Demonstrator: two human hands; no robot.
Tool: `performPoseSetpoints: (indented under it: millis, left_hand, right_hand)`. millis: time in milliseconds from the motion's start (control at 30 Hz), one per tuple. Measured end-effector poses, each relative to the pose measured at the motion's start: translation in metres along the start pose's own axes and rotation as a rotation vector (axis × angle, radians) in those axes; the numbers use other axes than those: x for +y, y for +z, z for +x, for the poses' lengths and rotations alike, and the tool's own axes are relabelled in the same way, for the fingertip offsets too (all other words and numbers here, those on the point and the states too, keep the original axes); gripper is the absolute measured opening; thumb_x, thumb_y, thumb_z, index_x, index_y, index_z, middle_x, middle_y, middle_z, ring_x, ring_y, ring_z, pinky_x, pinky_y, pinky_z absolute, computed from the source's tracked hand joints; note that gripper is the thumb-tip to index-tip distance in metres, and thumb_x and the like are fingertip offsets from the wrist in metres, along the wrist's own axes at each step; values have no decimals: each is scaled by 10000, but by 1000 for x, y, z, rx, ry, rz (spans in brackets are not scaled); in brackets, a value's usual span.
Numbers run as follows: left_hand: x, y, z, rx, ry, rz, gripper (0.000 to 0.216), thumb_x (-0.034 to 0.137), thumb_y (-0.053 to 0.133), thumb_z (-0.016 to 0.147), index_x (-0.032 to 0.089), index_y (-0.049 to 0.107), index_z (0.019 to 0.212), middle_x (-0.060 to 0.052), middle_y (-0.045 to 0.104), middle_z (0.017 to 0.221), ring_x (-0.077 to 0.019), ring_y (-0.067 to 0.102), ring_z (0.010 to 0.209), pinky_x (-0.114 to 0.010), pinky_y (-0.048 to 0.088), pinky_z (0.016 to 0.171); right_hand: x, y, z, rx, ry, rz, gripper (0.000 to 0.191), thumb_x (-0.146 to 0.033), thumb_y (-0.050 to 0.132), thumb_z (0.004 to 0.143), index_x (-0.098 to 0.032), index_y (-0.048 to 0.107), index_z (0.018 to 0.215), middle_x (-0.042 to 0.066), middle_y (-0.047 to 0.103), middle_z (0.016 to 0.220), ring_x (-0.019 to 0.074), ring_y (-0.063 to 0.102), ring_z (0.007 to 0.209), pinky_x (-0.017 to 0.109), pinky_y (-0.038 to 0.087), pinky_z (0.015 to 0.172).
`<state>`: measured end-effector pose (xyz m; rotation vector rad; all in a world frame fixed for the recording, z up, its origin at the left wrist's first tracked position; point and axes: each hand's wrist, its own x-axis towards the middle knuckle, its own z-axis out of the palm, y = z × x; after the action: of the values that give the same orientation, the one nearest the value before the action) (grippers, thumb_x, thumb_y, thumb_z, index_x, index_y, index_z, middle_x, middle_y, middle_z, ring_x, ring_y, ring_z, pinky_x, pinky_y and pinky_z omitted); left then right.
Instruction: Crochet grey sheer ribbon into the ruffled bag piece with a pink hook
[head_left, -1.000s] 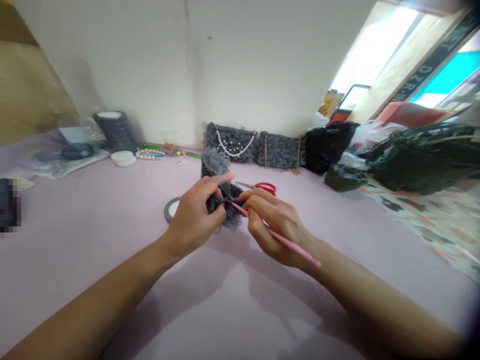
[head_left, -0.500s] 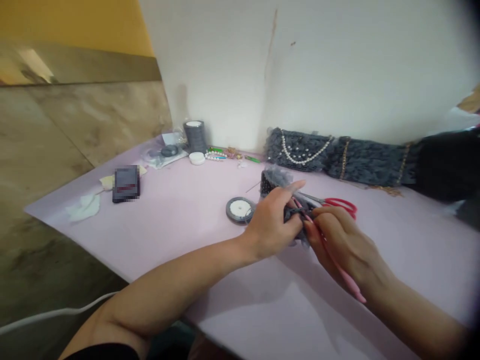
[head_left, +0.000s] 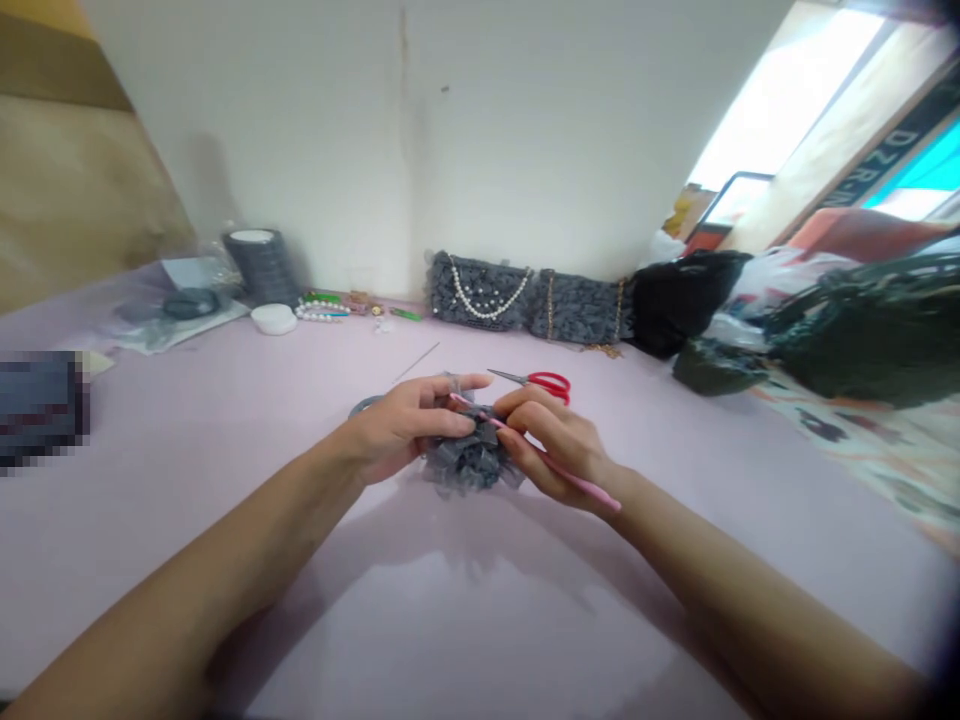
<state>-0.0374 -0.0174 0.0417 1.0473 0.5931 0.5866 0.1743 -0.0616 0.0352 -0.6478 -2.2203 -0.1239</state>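
My left hand [head_left: 405, 425] is closed around the top of a grey ruffled crochet piece [head_left: 469, 462] that rests on the pink table [head_left: 187, 480]. My right hand [head_left: 551, 440] pinches a pink crochet hook [head_left: 577, 480], whose tip reaches into the piece just under my left index finger. The hook's handle runs back along my right wrist. Both hands meet over the piece at the middle of the table.
Red-handled scissors [head_left: 536, 381] lie just behind my hands. Two grey bags [head_left: 525, 295], one with a pearl strap, and a black bag [head_left: 682, 300] stand by the wall. A ribbon spool stack [head_left: 262, 265], a white lid [head_left: 274, 318] and beads [head_left: 322, 311] sit back left. Dark green fabric [head_left: 862, 335] lies right.
The view swung left and came back. The crochet piece now sits lower on the table, and the hands have shifted slightly with it. The grip on piece and hook is unchanged.
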Motion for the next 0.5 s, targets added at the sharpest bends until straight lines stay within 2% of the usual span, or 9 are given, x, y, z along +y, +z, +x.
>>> performPoseSetpoints:
  millis: [133,267,367,500]
  left_hand:
    - [5,-5,-2,27,-4,46,637,198,795,701,210,601,1307,-68,675,1037,-205,651,913,-345,456,843]
    - [8,-11,-2,57,22,81,566,194,786,699,207,654,1249,-10,628,877,-167,635,827,-292,456,765]
    - [8,-14,0,50,39,88,511,179,775,692,196,694,1197,21,566,787,-133,611,751,-252,443,700]
    - [8,-17,1,43,45,84,493,149,755,674,176,713,1165,20,580,761,-130,615,737,-242,450,691]
  right_hand:
    - [0,-5,2,-66,25,63,76,-136,458,968,-176,521,955,98,630,938,153,608,793,281,537,671]
    - [-2,-10,4,-128,49,105,143,-148,416,987,-154,542,1054,117,654,991,154,617,827,283,538,694]
    - [-4,-14,6,-184,120,137,208,-164,395,995,-137,556,1124,107,666,975,145,621,797,275,533,686]
    - [-4,-16,5,-226,265,228,255,-192,395,1003,-143,593,1155,97,693,993,154,661,841,280,536,725]
